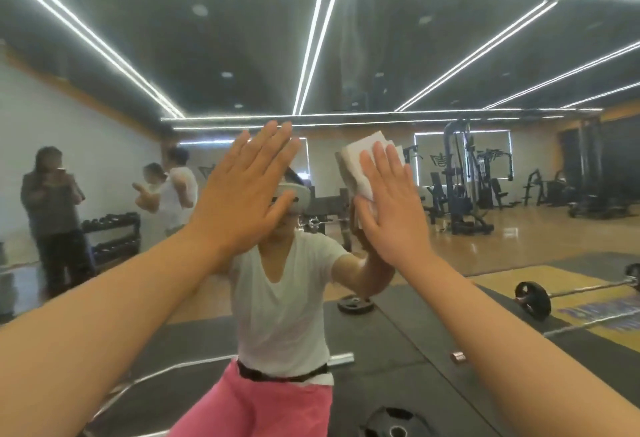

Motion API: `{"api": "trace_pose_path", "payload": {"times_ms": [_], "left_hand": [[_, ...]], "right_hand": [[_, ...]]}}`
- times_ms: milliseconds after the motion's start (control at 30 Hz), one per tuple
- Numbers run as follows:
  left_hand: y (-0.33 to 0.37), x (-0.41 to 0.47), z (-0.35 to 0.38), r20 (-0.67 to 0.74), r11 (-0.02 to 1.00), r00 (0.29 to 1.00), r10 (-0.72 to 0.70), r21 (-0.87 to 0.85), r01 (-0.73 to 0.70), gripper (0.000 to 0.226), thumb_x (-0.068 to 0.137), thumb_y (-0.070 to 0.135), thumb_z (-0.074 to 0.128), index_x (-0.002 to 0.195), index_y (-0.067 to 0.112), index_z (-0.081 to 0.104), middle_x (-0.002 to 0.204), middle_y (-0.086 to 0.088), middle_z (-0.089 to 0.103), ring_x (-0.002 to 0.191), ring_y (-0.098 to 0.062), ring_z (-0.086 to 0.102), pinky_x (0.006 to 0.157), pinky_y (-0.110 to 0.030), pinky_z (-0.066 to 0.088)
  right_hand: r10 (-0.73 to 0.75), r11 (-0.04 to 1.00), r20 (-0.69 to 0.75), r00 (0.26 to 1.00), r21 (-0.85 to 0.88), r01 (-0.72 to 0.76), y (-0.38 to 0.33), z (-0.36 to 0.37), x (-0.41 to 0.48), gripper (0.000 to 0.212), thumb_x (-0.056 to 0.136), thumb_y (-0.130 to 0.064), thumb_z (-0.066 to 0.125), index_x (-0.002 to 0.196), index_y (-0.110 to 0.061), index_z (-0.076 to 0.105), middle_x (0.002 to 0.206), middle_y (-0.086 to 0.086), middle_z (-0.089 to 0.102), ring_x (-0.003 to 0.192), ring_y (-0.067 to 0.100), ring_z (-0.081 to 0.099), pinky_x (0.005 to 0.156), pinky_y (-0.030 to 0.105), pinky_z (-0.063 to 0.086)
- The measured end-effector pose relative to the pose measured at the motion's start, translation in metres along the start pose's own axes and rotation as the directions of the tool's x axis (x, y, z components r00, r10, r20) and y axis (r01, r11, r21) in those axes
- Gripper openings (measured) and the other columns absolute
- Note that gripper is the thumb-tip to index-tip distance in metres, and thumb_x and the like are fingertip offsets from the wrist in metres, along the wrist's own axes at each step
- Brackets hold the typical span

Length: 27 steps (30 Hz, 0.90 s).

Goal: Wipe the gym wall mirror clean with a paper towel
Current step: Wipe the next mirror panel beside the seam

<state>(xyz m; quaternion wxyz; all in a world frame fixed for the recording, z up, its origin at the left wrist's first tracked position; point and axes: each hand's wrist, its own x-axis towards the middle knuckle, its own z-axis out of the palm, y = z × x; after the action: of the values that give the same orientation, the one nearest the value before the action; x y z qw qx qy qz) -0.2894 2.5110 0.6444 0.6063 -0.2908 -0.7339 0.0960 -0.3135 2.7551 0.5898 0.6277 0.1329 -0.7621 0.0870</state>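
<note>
One mirror (433,55) fills nearly the whole view, reflecting ceiling lights (313,52), machines (464,173), a barbell (568,293) on the floor and the person wiping.

Both arms are raised toward the glass at about head height. The left hand (242,194) is flat with its fingers straight and together, and it holds nothing. Whether its palm touches the glass or hovers just off it cannot be told. The right hand (388,208) is also flat with straight fingers, and it presses the towel (360,159) against the mirror. The folded white pad sticks out above and to the left of the fingertips.

A faint hazy smear (363,66) runs upward on the glass above the towel.

As a judgement, wiping is under way at mid-height in the centre. The upper glass, the smear and the far sides look yet to be done. No cleaned patch can be told apart from the rest.
</note>
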Motion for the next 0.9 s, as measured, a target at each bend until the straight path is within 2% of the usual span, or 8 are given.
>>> {"api": "trace_pose_path", "payload": {"times_ms": [233,300,400,533,633,700,767,900], "left_hand": [[-0.029,0.051,-0.011,-0.082,0.998,0.995,-0.054,0.007,0.054,0.067,0.1,0.044,0.032,0.154,0.005,0.031,0.162,-0.012,0.027,0.151,-0.026,0.02,0.122,-0.037,0.004],[-0.04,0.061,-0.013,-0.103,0.998,0.994,-0.045,0.033,0.048,0.065,0.1,0.044,0.032,0.153,0.006,0.034,0.161,-0.011,0.03,0.15,-0.026,0.023,0.122,-0.038,0.006],[-0.058,0.076,-0.018,-0.12,0.999,0.992,-0.034,0.035,0.039,0.063,0.1,0.044,0.032,0.15,0.007,0.039,0.158,-0.012,0.036,0.148,-0.028,0.029,0.122,-0.04,0.012],[-0.078,0.098,-0.023,-0.165,1.0,0.986,-0.017,-0.001,0.017,0.061,0.099,0.043,0.032,0.148,0.008,0.042,0.154,-0.012,0.042,0.146,-0.028,0.032,0.12,-0.037,0.009],[-0.094,0.127,-0.027,-0.189,0.999,0.981,-0.03,-0.041,0.023,0.067,0.098,0.048,0.025,0.153,0.011,0.035,0.16,-0.008,0.033,0.15,-0.023,0.023,0.123,-0.035,0.004],[-0.109,0.154,-0.032,-0.221,0.997,0.973,-0.06,-0.055,0.049,0.071,0.097,0.05,0.02,0.154,0.011,0.032,0.162,-0.007,0.028,0.151,-0.022,0.018,0.123,-0.035,0.001],[-0.126,0.186,-0.04,-0.26,0.996,0.962,-0.077,-0.06,0.064,0.071,0.097,0.049,0.021,0.153,0.009,0.033,0.161,-0.009,0.029,0.151,-0.023,0.019,0.122,-0.035,0.001],[-0.159,0.255,-0.064,-0.278,0.989,0.952,-0.129,-0.109,0.103,0.066,0.1,0.046,0.028,0.153,0.008,0.032,0.16,-0.011,0.032,0.15,-0.025,0.022,0.123,-0.039,0.007]], "right_hand": [[0.111,0.994,-0.052,0.992,-0.001,-0.111,-0.009,-0.007,0.077,0.067,0.1,-0.051,0.012,0.16,-0.021,0.005,0.168,-0.001,-0.005,0.149,0.008,-0.021,0.122,0.03,-0.015],[0.13,0.991,-0.077,0.988,0.002,-0.13,-0.013,-0.011,0.104,0.069,0.1,-0.053,0.01,0.16,-0.02,0.004,0.168,0.0,-0.004,0.151,0.011,-0.018,0.123,0.033,-0.012],[0.143,0.99,-0.071,0.987,-0.006,-0.144,-0.017,-0.018,0.136,0.062,0.105,-0.045,0.021,0.16,-0.018,0.009,0.168,0.004,0.0,0.154,0.019,-0.009,0.125,0.039,-0.005],[0.123,0.991,-0.113,0.986,-0.038,-0.128,-0.015,-0.021,0.168,0.059,0.107,-0.039,0.031,0.16,-0.017,0.016,0.168,0.005,0.006,0.154,0.021,-0.004,0.126,0.042,0.001],[0.141,0.987,-0.173,0.975,-0.055,-0.152,-0.018,-0.019,0.199,0.061,0.105,-0.044,0.024,0.159,-0.017,0.019,0.168,0.006,0.009,0.154,0.022,-0.001,0.126,0.042,0.001],[0.138,0.987,-0.193,0.971,-0.053,-0.151,-0.024,-0.018,0.222,0.066,0.101,-0.049,0.018,0.159,-0.019,0.018,0.168,0.004,0.007,0.154,0.019,-0.003,0.124,0.036,-0.006],[0.129,0.989,-0.19,0.973,-0.041,-0.139,-0.029,-0.02,0.252,0.068,0.099,-0.051,0.013,0.159,-0.021,0.014,0.168,0.003,0.003,0.154,0.016,-0.007,0.121,0.031,-0.012],[0.116,0.991,-0.183,0.976,-0.05,-0.127,-0.04,-0.027,0.316,0.069,0.099,-0.052,0.009,0.16,-0.021,0.011,0.168,0.003,0.001,0.153,0.015,-0.01,0.124,0.034,-0.01]]}}
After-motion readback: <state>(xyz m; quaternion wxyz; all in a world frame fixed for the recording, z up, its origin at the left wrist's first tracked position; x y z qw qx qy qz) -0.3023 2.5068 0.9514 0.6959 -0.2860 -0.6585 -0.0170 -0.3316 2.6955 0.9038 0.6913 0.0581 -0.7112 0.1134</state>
